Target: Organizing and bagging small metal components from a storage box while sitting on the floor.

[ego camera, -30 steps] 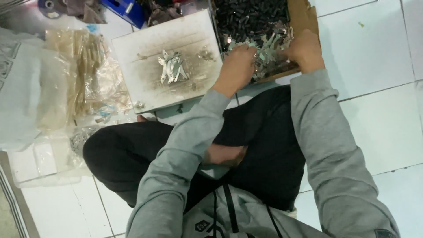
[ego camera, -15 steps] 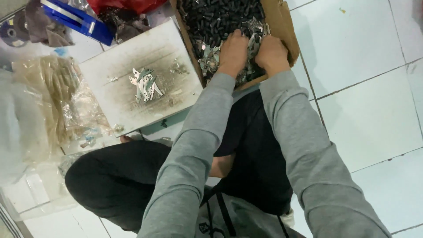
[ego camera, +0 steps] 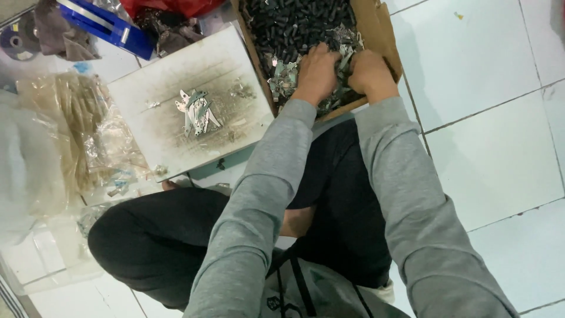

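The white tiled floor [ego camera: 500,147] fills the right side of the view, and the person sits on it in dark trousers and a grey long-sleeved top, both arms stretched forward. At the far left lie clear plastic bags [ego camera: 70,135], crumpled and heaped together. Beside them, just left of the arms, rests a white board [ego camera: 176,82] (smudged grey across its middle) carrying a small pile of flat metal pieces [ego camera: 196,112]. At the top stands a cardboard box [ego camera: 385,41], its far part full of small dark parts [ego camera: 300,20] and its near end heaped with silvery metal clips [ego camera: 288,76]. A blue plastic bar [ego camera: 106,26] lies above the board, next to a red bag [ego camera: 170,6].

The left hand [ego camera: 318,70] is in the near end of the box, palm down, fingers curled into the silvery clips. The right hand [ego camera: 372,73] sits just beside it, touching or nearly so, likewise curled down into the same heap. Whether either hand actually grips a clip cannot be told, since the fingertips are buried.
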